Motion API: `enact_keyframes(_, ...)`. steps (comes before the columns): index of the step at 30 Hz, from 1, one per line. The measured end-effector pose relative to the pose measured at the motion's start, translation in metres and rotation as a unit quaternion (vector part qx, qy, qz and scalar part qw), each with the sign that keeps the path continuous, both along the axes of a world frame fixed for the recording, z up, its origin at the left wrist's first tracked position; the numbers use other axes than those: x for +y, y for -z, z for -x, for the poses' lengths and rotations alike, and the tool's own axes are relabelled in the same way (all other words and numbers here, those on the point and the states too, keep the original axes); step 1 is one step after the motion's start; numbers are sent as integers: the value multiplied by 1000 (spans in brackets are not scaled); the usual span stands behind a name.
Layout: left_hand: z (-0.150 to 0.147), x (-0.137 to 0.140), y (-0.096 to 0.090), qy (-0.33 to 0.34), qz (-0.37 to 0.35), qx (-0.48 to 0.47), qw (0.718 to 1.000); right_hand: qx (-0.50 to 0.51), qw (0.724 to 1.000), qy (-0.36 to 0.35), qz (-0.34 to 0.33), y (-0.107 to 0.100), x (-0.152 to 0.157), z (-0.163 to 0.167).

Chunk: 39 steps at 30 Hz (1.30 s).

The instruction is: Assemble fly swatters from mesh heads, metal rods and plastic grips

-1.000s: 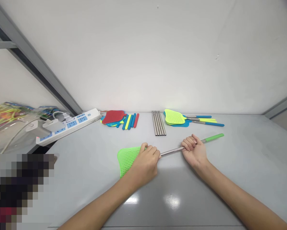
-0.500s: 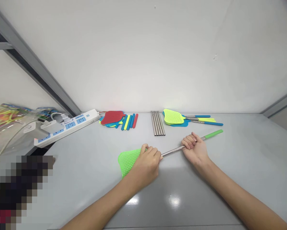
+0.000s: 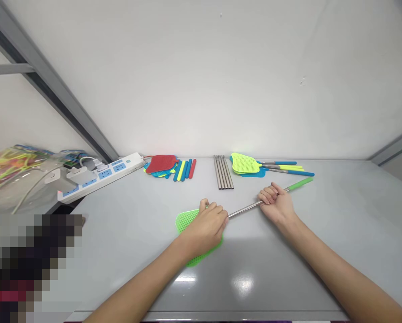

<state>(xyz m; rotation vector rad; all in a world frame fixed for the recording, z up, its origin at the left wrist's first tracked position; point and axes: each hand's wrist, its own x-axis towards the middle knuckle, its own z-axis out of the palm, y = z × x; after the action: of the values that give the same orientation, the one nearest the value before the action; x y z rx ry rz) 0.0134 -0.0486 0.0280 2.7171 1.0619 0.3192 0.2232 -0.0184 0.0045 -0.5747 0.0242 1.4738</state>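
Observation:
Between my hands, a fly swatter (image 3: 244,209) with a green mesh head, metal rod and green handle is held slanting up to the right above the grey table. My left hand (image 3: 209,224) is closed around the swatter where the head meets the rod, covering that joint and part of the mesh. Further along, my right hand (image 3: 276,202) has its fingers curled round the rod just below the green grip (image 3: 300,183). Behind the swatter, several bare metal rods (image 3: 223,172) lie side by side on the table.
Back left are stacked swatter heads (image 3: 162,164), red on top, with several coloured grips (image 3: 185,170) alongside. Whole swatters (image 3: 246,163) in yellow and blue lie back right. A white power strip (image 3: 103,175) with plugs and a clear bag (image 3: 15,179) occupy the left side.
The green swatter head has turned, and more of its mesh shows below my left hand. Both hands keep their hold. The whole view has shifted slightly.

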Motion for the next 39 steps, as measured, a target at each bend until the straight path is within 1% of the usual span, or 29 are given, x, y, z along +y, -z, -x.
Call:
enact_keyframes(4, -3, -2, 6, -2, 10, -7, 1000, -3, 1000, 5, 13, 1, -1, 1)
enact_keyframes(8, -3, -4, 9, -5, 5, -13, 1000, -15, 1000, 16, 6, 2, -3, 4)
enact_keyframes(11, -2, -4, 10, -10, -9, -19, 1000, -13, 999, 27, -9, 2, -5, 8)
enact_keyframes(15, -1, -4, 10, -9, -16, -34, 999, -23, 999, 25, -17, 2, -7, 12)
enact_keyframes(24, -2, -4, 10, -8, 4, -26, 1000, -7, 1000, 24, -11, 2, -9, 14)
enact_keyframes(27, -3, -4, 8, -11, 3, -35, 999, -5, 1000, 12, -7, 0, -9, 12)
enact_keyframes(30, -2, -3, 6, -15, 1, -41, 999, 1, 1000, -4, -21, 0, -7, 10)
enact_keyframes(35, 0, 0, 4, -31, -4, -44, 999, 26, 997, -55, -37, 3, -4, 10)
enact_keyframes(39, 4, 6, 2, -33, 7, -33, 999, 43, 993, -94, -51, 4, -1, 7)
